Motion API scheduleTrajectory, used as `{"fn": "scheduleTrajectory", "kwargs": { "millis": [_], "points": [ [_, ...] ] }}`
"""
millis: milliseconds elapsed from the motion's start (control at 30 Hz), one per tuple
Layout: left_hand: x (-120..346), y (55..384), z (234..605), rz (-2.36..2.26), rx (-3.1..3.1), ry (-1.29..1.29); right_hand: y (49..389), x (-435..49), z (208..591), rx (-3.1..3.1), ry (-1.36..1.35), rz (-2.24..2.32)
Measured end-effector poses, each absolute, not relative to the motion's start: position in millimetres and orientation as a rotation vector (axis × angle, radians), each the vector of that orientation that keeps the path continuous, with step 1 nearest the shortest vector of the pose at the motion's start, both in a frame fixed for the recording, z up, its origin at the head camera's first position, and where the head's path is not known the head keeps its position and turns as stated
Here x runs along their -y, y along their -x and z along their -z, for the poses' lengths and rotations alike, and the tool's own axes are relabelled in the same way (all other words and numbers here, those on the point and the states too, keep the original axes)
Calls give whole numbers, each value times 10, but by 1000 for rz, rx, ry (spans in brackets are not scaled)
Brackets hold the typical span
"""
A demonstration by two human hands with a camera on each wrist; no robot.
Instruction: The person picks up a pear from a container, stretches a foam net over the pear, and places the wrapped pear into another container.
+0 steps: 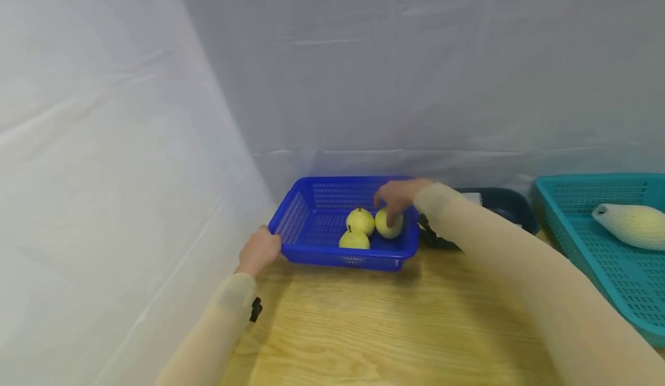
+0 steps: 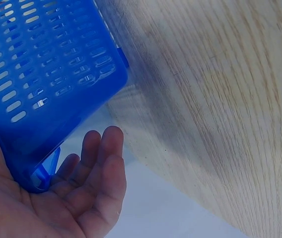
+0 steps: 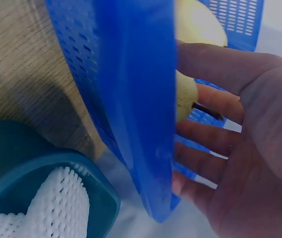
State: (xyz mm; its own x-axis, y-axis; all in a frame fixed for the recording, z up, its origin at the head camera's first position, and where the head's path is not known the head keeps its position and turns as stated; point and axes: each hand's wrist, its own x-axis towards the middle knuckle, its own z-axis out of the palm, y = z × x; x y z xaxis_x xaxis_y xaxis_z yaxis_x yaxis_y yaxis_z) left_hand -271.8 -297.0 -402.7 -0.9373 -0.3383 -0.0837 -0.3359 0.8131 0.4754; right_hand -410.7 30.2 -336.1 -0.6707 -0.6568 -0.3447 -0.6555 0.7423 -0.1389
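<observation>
A blue plastic basket [image 1: 322, 253] with slotted walls stands near the back wall, with three yellow pears in it. My left hand [image 1: 257, 250] grips its near left corner; in the left wrist view the rim lies against the palm [image 2: 56, 208] and the fingers curl below. Reaching over the right side, my right hand [image 1: 400, 194] holds the rightmost pear [image 1: 385, 229] between thumb and fingers. That pear's stem [image 3: 208, 110] shows between the fingers in the right wrist view. Beside it sit the other two, a rear pear [image 1: 360, 221] and a front pear [image 1: 353, 240].
A dark green bin [image 1: 527, 216] stands right of the blue basket, partly behind my right forearm, with white foam netting [image 3: 56, 208] inside. Farther right, a teal basket [image 1: 558, 224] holds a fruit in a foam net [image 1: 634, 225]. White sheeting [image 1: 208, 161] borders the wooden table [image 1: 332, 328].
</observation>
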Motion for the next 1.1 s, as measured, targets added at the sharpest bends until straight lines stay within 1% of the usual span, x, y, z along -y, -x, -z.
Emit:
{"fn": "scheduleTrajectory", "kwargs": {
  "millis": [400, 667, 1100],
  "points": [
    [2949, 2725, 4019, 749, 2974, -549, 4156, -225, 3347, -2548, 906, -80],
    [2912, 2728, 4023, 758, 2972, -541, 4187, -215, 3425, -2529, 830, -123],
    [2881, 2741, 3994, 726, 2984, -562, 4191, -257, 3449, -2533, 897, -161]
  ]
}}
